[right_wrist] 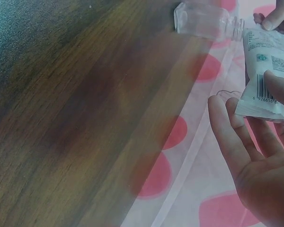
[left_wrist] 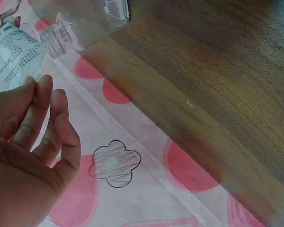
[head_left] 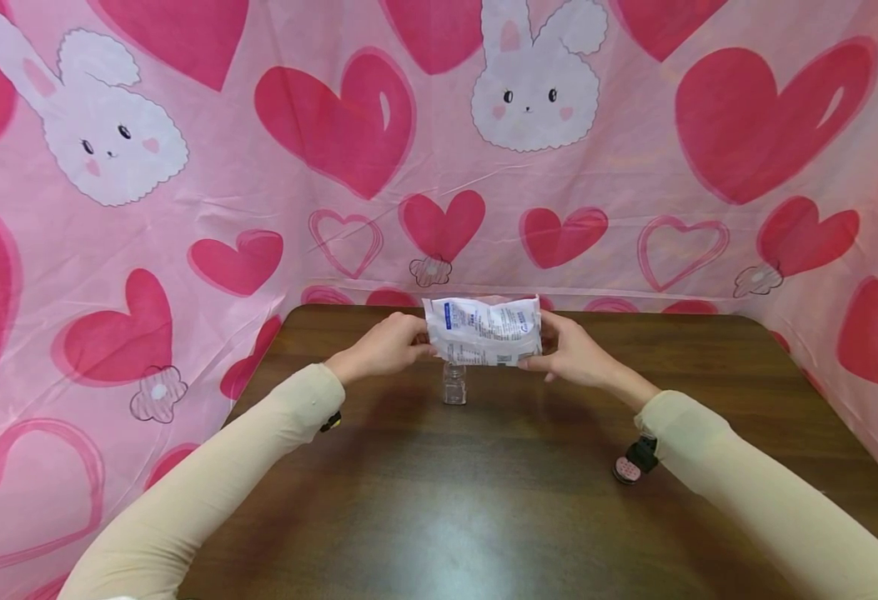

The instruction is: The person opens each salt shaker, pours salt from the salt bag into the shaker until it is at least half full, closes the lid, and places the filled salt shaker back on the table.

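in head view, your left hand (head_left: pixel 386 343) pinches one end of the white packet (head_left: pixel 484 333) and your right hand (head_left: pixel 579 353) holds the other; its long axis runs between them, neither hand nearer. in left wrist view, the clear bottle (left_wrist: pixel 92 23) has its mouth just beside the packet; touching, i cannot tell. in right wrist view, your right hand grips the barcode end.

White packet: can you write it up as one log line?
white printed packet: raised | left hand: pinches left end | right hand: holds right end | uncapped clear bottle: upright on wood-grain table
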Demonstrator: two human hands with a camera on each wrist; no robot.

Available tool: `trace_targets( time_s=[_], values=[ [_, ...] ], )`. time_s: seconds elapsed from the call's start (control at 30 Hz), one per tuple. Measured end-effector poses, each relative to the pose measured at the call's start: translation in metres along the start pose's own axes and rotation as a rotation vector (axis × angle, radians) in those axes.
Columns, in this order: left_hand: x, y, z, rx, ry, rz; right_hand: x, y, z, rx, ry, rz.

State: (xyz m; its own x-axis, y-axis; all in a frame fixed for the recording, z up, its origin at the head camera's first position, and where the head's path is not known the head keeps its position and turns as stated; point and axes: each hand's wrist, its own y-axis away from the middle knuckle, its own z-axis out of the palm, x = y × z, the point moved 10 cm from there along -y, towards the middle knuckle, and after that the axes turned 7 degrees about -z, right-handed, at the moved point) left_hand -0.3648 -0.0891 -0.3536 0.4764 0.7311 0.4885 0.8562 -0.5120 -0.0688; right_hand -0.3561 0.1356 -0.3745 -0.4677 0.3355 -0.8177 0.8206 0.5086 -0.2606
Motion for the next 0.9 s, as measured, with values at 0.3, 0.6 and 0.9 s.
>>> trace_targets(
  time_s=[0.3, 0.6, 0.9],
  values=[
    [-0.0006, 0.0005, 0.0009, 0.000, -0.001, 0.005, -0.0005, 0.0005, 0.0001, -0.003, 0.003, 0.003],
    [-0.0013, 0.0005, 0.0010, 0.003, 0.006, 0.013, -0.0036, 0.0006, -0.0002, -0.001, 0.002, -0.003],
    [-0.0017, 0.0005, 0.0006, 0.008, 0.006, 0.010, -0.0034, 0.0007, -0.0005, -0.001, 0.002, -0.011]
  ],
)
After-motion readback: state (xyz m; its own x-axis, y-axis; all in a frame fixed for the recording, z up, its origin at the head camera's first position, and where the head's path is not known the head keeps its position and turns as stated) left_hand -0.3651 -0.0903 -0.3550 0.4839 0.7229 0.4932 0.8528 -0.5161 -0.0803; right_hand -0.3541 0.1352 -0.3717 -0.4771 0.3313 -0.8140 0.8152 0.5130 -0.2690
